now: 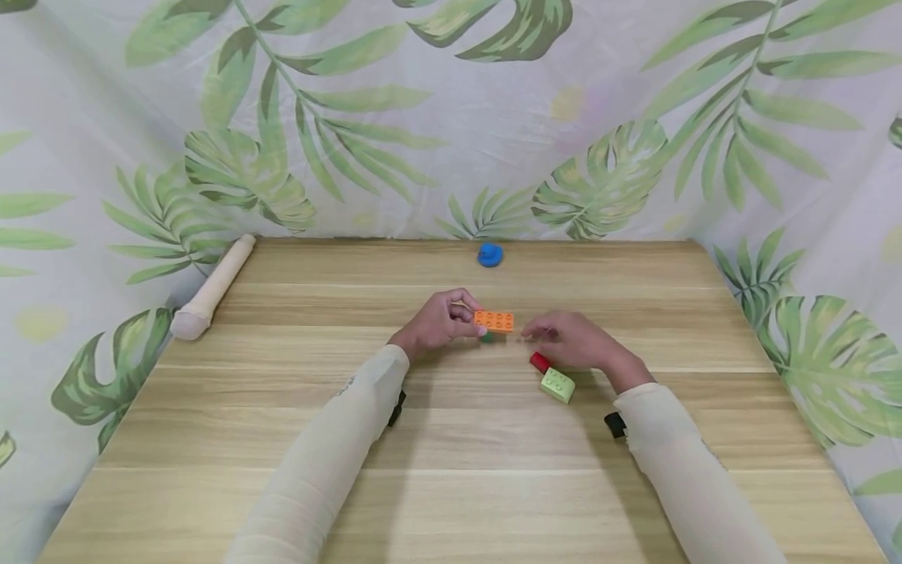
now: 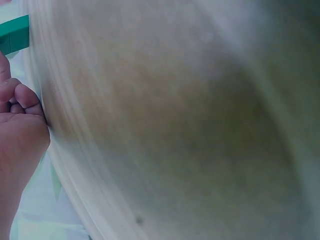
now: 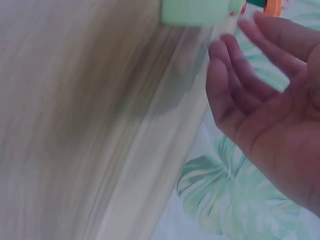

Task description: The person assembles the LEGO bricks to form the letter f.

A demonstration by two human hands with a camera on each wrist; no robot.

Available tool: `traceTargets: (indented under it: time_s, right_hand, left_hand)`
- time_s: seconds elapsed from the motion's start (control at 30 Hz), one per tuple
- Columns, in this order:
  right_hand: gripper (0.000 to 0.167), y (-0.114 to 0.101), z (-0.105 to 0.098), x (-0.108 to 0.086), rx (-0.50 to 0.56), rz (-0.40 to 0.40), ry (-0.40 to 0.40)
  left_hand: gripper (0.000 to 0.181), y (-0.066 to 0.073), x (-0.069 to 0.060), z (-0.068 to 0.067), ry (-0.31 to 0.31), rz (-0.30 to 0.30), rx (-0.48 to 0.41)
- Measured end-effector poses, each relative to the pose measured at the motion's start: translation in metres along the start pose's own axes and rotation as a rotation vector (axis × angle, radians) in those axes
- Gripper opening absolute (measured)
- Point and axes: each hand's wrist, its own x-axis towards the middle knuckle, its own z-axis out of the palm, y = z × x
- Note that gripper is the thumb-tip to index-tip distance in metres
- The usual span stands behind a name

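In the head view the left hand [image 1: 442,321] pinches an orange brick [image 1: 495,320] with studs facing up; a green piece [image 1: 487,337] shows beneath it. The left wrist view shows that green piece [image 2: 15,35] beyond the curled fingers of the left hand [image 2: 20,130]. Just right of the orange brick, the right hand [image 1: 572,340] hovers with loosely bent fingers and nothing between them. Below it lie a red piece [image 1: 539,362] and a light green brick [image 1: 558,385] on the table. In the right wrist view the right hand [image 3: 270,95] is empty, near the light green brick [image 3: 195,12].
A blue toy [image 1: 489,254] sits at the back middle of the wooden table [image 1: 479,501]. A pale, round-ended stick [image 1: 214,290] lies along the table's left back edge. Leaf-patterned cloth [image 1: 493,117] hangs behind and at the sides.
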Motion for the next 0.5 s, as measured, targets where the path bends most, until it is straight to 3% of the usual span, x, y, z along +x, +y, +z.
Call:
traceTargets:
  time_s: [0.1,0.23,0.5]
  right_hand:
    - [0.034,0.006,-0.003,-0.007,0.033,-0.056,-0.081]
    - [0.038,0.009,-0.005,-0.014,0.095,-0.069,-0.148]
    - [0.030,0.013,-0.002,-0.019,0.141,0.018,-0.162]
  left_hand:
    - [0.031,0.000,0.000,0.000,-0.002,-0.004,0.000]
    - [0.032,0.001,-0.001,0.000,-0.006,-0.003,-0.002]
    - [0.031,-0.001,0.001,-0.001,-0.005,0.006,0.005]
